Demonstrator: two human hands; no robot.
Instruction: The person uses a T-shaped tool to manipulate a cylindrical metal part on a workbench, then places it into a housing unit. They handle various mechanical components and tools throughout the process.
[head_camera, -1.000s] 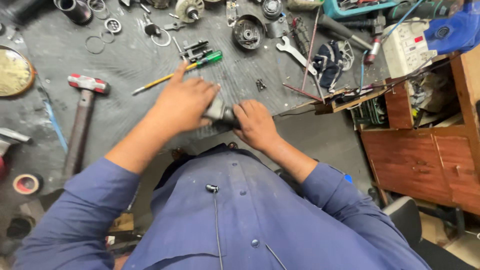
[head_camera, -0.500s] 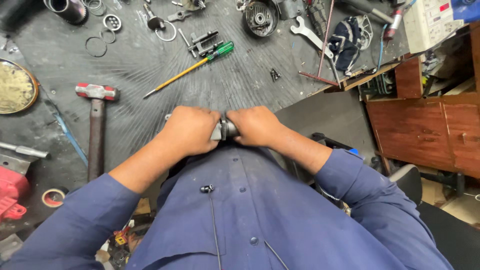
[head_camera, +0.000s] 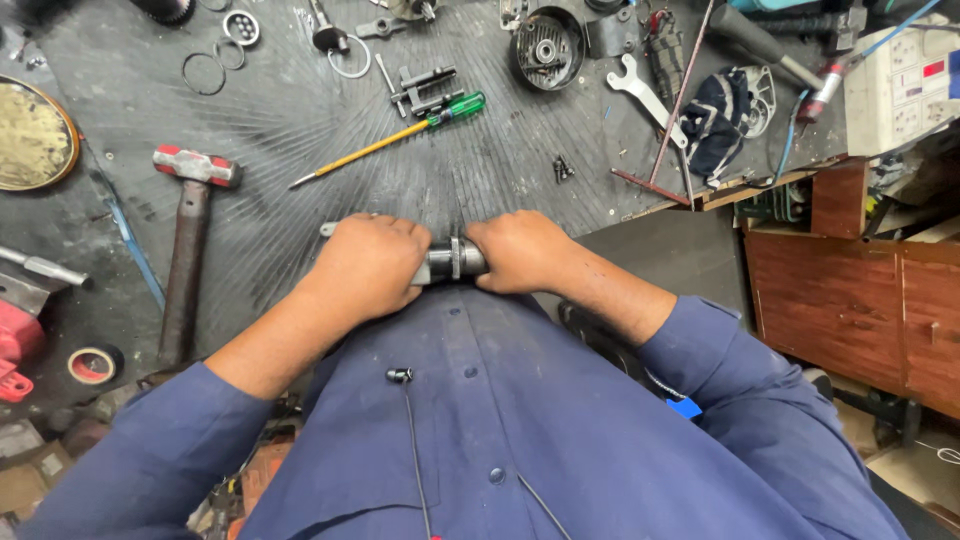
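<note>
Both my hands grip one grey metal shaft-like part (head_camera: 450, 262) held level against my chest, at the near edge of the workbench. My left hand (head_camera: 370, 265) wraps its left end, where a thin metal tip (head_camera: 327, 229) sticks out. My right hand (head_camera: 520, 250) wraps the right end. Only a short middle section with a collar shows between the fists. I wear a blue button shirt (head_camera: 480, 430).
On the dark rubber-matted bench (head_camera: 280, 130) lie a hammer (head_camera: 185, 250), a yellow-shafted green-handled screwdriver (head_camera: 400, 135), a flat spanner (head_camera: 645, 95), a round motor housing (head_camera: 545, 45), rings (head_camera: 205, 72), a brass disc (head_camera: 30, 135), tape roll (head_camera: 95, 363). A wooden cabinet (head_camera: 850, 290) stands right.
My hands drew the metal part back from the bench toward my chest and now clasp it from both ends. The view has shifted down the bench.
</note>
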